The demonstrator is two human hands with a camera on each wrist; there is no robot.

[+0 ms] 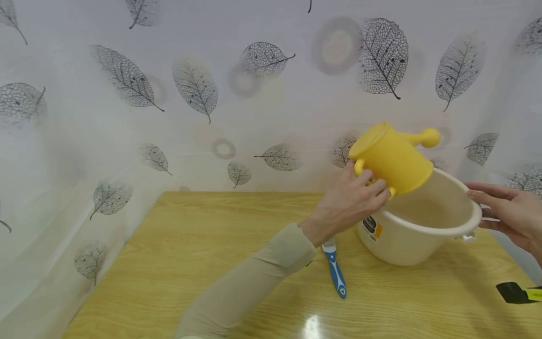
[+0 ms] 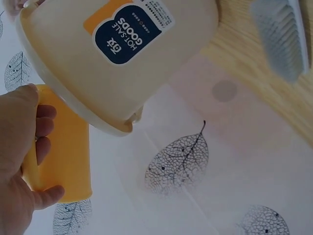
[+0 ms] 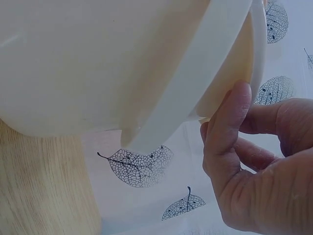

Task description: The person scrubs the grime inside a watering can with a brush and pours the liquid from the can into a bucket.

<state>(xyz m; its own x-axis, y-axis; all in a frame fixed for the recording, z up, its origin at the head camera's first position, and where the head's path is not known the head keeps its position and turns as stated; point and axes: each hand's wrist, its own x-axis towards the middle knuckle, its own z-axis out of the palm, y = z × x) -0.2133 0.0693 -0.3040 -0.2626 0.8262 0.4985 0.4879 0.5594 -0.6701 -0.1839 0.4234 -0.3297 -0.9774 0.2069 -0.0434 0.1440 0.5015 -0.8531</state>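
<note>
My left hand [image 1: 349, 199] grips the handle of a yellow toy watering can [image 1: 391, 157], tilted above the left rim of a cream bucket [image 1: 415, 245]. In the head view its spout points to the right. The left wrist view shows my left hand [image 2: 19, 147] with fingers curled round the handle of the can [image 2: 71, 152], beside the bucket [image 2: 63, 54]. At the bucket's right side, my right hand [image 1: 510, 212] pinches the rim, thumb on top and fingers outside. In the right wrist view the fingers of my right hand [image 3: 259, 166] touch the bucket [image 3: 98, 68] near its strap-like handle [image 3: 190, 73].
A brush with a blue handle [image 1: 336, 278] lies on the wooden table [image 1: 211, 245] left of the bucket; its bristles [image 2: 281, 39] show in the left wrist view. A black and yellow object [image 1: 514, 293] is at the right edge. A leaf-patterned curtain [image 1: 271, 108] hangs behind.
</note>
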